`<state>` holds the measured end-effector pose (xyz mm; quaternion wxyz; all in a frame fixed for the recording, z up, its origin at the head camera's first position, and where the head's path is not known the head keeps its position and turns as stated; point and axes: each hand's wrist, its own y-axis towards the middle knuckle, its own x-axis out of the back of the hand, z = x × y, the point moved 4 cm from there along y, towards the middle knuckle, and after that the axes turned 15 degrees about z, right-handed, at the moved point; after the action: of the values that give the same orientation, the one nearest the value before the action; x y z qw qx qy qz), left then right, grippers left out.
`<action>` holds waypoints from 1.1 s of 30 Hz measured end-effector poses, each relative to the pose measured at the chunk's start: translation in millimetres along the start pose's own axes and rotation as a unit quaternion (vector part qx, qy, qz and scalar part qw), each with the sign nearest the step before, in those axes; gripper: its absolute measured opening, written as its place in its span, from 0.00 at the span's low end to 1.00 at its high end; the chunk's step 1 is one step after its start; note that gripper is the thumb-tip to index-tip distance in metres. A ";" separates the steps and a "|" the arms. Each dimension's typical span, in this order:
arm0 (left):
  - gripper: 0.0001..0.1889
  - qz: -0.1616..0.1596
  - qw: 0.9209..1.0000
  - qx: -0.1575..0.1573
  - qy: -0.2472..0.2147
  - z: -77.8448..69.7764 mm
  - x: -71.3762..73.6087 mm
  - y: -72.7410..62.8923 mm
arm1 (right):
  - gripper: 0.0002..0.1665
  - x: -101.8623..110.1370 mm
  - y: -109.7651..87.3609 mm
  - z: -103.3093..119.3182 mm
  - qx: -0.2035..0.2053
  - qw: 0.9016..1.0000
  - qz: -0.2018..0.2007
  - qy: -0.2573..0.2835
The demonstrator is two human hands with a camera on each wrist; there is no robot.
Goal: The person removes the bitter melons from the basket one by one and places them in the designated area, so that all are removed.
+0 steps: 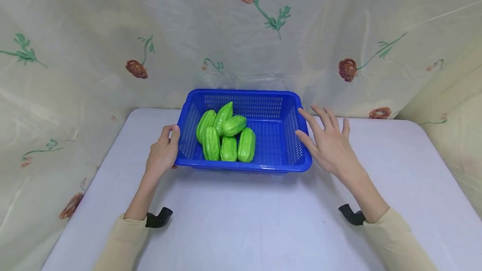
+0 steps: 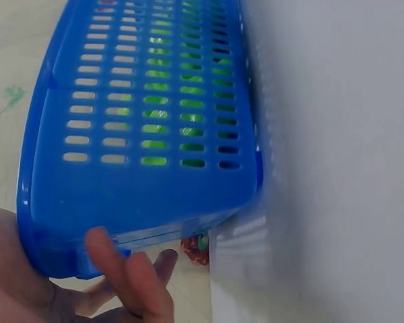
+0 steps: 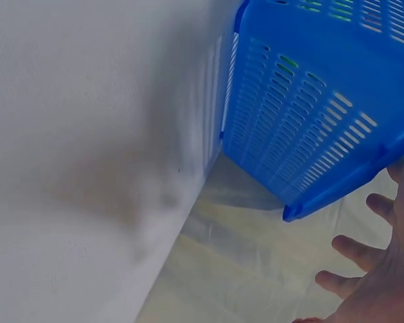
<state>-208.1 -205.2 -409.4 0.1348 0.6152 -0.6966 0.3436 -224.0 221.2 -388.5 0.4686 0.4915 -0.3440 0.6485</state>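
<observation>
We see a blue basket (image 1: 275, 112) standing on the pale surface (image 1: 244, 221), set toward its far edge and roughly in the middle from side to side. Its walls are slotted all round, and inside it lie six green ridged vegetables (image 1: 226, 137), bunched together in the left half of the basket; the right half of its floor is bare.

Our left hand (image 1: 162, 154) is at the basket's left end. We see the thumb hooked over the rim at the near left corner, and in the left wrist view the fingers (image 2: 131, 279) curl under the lip of that end, so this hand grips the basket (image 2: 141, 108). Green shows through the slots there.

Our right hand (image 1: 329, 141) is spread, fingers straight and fanned apart, palm down, just beside the basket's right end. From the head view its thumb and forefinger seem to reach the rim; in the right wrist view the fingers (image 3: 353, 249) stand close to the basket's corner (image 3: 316, 128) with a small gap, so we cannot tell whether it truly touches. It holds nothing.

Both forearms wear cream sleeves (image 1: 124, 237), each with a black strap end (image 1: 159, 217) at the wrist. Behind the surface hangs a pale curtain (image 1: 94, 32) printed with red flowers and green stems.
</observation>
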 end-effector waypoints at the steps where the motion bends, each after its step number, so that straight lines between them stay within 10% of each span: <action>1: 0.36 0.000 1.000 0.000 -0.009 -0.2 -0.9 0.1 | 0.39 -0.6 0.5 0.7 0.001 1.000 0.000 0.001; 33: 0.29 -0.050 0.976 -0.037 -0.208 6.3 -18.5 -39.6 | 0.36 -6.6 3.6 4.2 0.020 0.999 0.023 0.034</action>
<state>-165.2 -195.4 -412.9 0.0266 0.7016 -0.6901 0.1755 -225.6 214.4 -393.6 0.4550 0.4700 -0.3265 0.6823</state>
